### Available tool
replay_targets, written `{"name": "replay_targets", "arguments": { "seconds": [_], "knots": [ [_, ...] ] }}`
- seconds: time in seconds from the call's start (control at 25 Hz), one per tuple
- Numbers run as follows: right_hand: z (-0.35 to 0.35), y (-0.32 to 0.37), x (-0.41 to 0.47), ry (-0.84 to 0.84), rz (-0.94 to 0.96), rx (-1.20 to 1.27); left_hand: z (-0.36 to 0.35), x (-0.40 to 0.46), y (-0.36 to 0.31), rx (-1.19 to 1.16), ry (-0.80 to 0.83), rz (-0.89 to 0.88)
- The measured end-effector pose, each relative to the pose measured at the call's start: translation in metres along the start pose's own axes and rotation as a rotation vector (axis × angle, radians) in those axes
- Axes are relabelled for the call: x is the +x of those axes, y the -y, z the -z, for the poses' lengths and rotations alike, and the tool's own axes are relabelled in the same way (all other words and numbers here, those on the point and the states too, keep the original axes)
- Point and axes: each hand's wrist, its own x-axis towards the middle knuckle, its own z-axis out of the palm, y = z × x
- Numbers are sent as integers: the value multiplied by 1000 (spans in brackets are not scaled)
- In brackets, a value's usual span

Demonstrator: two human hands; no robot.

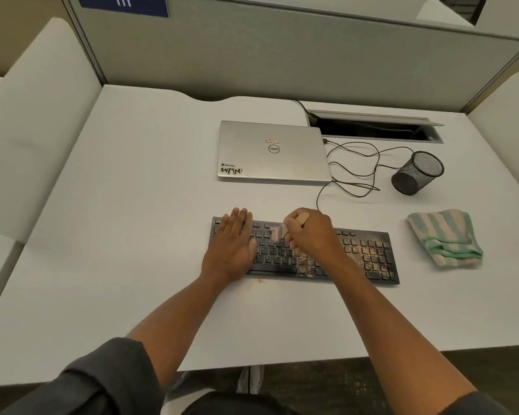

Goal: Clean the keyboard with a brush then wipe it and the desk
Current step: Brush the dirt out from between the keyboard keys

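Keyboard (363,253) dusty; left hand (232,244) flat | right hand (310,232) grips brush (277,232) | laptop (271,151) "DELL", "WMN"

Light: soft, even indoor light from overhead, pretty bright
Shadows: faint, short ones under the forearms and beside the cup (417,172)
Glare: basically none, slight sheen on the laptop (271,151) lid
Blur: brush (277,232) smeared with motion
Edges: wide-angle bending, desk (132,205) lines bow toward the frame corners

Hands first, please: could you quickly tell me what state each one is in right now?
Left hand: open, fingers straight, resting flat on the keyboard.
Right hand: closed around the brush, working over the keys.
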Motion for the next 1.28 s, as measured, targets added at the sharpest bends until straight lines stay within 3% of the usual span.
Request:
{"name": "replay_targets", "arguments": {
  "seconds": [0.16, 0.36, 0.52, 0.72, 0.88, 1.08, 1.28],
  "knots": [
    [-2, -2, -3, 82, -43, -76, 1, -1, -1, -5, -7, 1],
    [9, 4, 3, 52, -21, 3, 0, 0, -2, 8, -5, 6],
    [13, 22, 21, 271, -34, -240, 0, 0, -1, 17, 1, 7],
    [5, 38, 28, 129, 133, -278, 0, 0, -2, 27, 1, 11],
    [8, 28, 17, 366, 16, -395, 2, 0, -3, 16, 4, 10],
    [11, 24, 10, 144, 125, -169, 2, -1, -3, 15, 12, 18],
    [12, 18, 11, 374, 43, -283, 3, 0, -4, 16, 22, 22]
  ]
}}
